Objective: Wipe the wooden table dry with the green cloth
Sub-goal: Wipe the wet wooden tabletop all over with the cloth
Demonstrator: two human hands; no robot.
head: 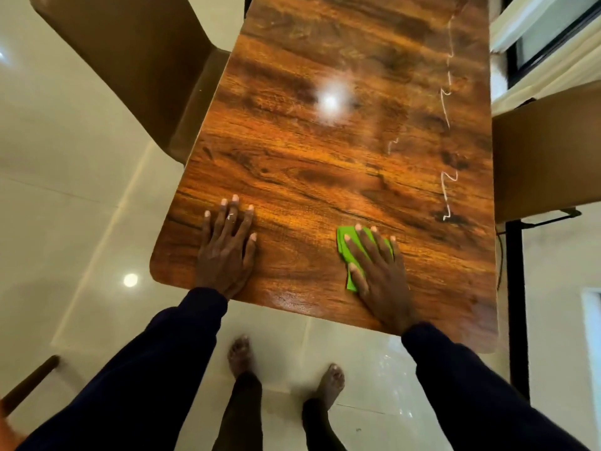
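Under right hand (380,271), green cloth (345,253) lies along table (325,174).

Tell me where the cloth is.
Head view: the cloth lies flat under the right hand, by the table's near edge, slightly right of centre. The left hand rests on bare wood to its left.

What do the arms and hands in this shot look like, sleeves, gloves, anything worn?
Both arms wear long dark navy sleeves, the left sleeve and right sleeve ending at the wrists. The left hand and right hand are bare, no gloves. One left finger carries a small pale mark; ring or glint, I cannot tell.
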